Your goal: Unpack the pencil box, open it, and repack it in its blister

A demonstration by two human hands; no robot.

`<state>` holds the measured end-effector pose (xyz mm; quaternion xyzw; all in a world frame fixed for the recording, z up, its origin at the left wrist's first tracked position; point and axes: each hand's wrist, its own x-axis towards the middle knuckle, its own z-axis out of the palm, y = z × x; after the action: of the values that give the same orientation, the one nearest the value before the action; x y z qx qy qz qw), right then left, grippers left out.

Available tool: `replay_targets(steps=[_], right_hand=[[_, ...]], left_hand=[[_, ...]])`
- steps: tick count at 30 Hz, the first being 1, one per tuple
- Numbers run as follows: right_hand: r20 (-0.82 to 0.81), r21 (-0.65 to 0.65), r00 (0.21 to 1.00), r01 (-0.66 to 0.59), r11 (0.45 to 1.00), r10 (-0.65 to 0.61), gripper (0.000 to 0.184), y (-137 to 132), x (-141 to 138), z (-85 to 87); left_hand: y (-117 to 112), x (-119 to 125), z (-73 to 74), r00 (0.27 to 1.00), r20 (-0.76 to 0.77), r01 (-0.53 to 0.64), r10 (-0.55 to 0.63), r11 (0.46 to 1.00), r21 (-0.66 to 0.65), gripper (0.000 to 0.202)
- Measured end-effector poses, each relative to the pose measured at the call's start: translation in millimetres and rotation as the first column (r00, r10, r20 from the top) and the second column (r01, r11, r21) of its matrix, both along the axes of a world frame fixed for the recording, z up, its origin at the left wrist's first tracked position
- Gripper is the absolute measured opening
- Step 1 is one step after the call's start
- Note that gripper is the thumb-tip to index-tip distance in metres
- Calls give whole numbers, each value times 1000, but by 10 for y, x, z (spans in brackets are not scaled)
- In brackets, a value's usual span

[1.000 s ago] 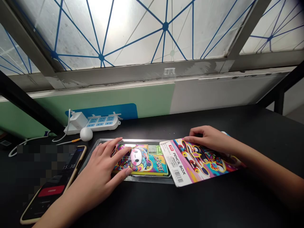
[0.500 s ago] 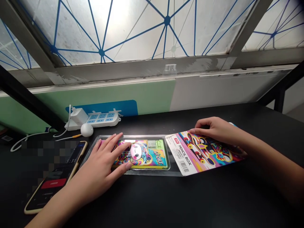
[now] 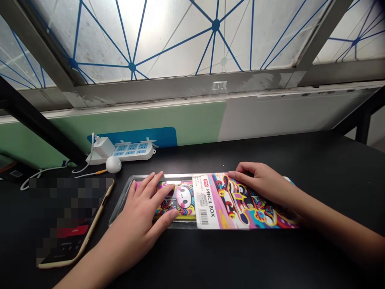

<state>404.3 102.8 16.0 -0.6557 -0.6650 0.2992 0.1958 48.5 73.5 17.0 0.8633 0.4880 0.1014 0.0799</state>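
A colourful pencil box [image 3: 183, 197] with a cartoon bear face lies in a clear plastic tray [image 3: 122, 200] on the black table. My left hand [image 3: 147, 204] rests over its left part, fingers spread. The printed "PENCIL BOX" card [image 3: 222, 202] overlaps the tray from the right and hides the box's right part. My right hand [image 3: 258, 178] grips the card by its far edge, thumb and curled fingers together; some fingertips are hidden.
A phone in a pale case [image 3: 90, 233] lies left of my left forearm. Behind stand a white power strip [image 3: 135, 150] with a charger [image 3: 104, 146], and a round white object [image 3: 113, 164] on a cable. A window sill [image 3: 180, 94] runs along the back.
My right hand has slid the card left, and the card now covers the right part of the pencil box and lies straighter. My left hand stays on the box. The view has shifted slightly.
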Motion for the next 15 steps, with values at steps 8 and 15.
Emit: replay_targets(steps=[8,15], right_hand=[[-95,-54,993,-74,996,69,46,20,38,-22],[-126,-181,963,-259,949,239,44,89,259,180]], left_hand=[[-227,-16,261,894,446,94,26,965,-245,35],[4,-56,99,609,737,-136,294,954,-268,30]])
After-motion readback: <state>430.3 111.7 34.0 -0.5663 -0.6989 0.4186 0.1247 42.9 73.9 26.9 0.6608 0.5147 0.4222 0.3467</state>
